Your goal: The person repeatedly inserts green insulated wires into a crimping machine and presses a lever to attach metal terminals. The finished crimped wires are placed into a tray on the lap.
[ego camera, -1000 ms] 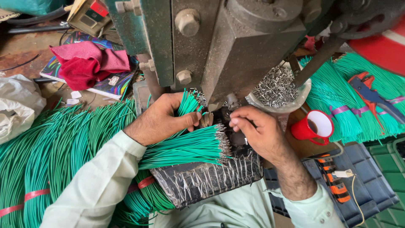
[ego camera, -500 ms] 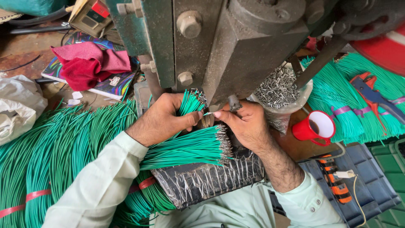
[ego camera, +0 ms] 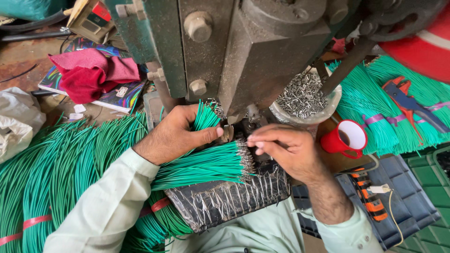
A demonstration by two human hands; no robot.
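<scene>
Here my left hand point(ego camera: 176, 133) was curled shut round a small bunch of green wires point(ego camera: 205, 117), thumb pressed along the side, wire ends fanning up out of the fist just under the dark metal press point(ego camera: 243, 51). My right hand point(ego camera: 286, 152) was nearly closed, fingertips point(ego camera: 253, 139) drawn together in a pinch on something thin at the press base; too small to tell whether it was a single wire or a terminal. The two hands sat close, not touching.

Between them lay a bundle of green wires with metal tips point(ego camera: 211, 164), resting flat on a black foil-wrapped block point(ego camera: 225, 199), tips pointing toward my right hand. The heel of my left hand rested over that bundle.

A big heap of green wires point(ego camera: 56, 173) tied with red bands covered the counter to my left, passing under my left sleeve point(ego camera: 108, 206). A bowl of small metal terminals point(ego camera: 304, 96) stood just behind my right hand, beside the press. A red cup point(ego camera: 346, 138) stood near my right wrist, more green wire bundles point(ego camera: 375, 112) beyond it with a red and blue crimping tool point(ego camera: 408, 100) lying on top. A red cloth point(ego camera: 89, 75) lay on a colourful book at far left, well apart from my hands.
</scene>
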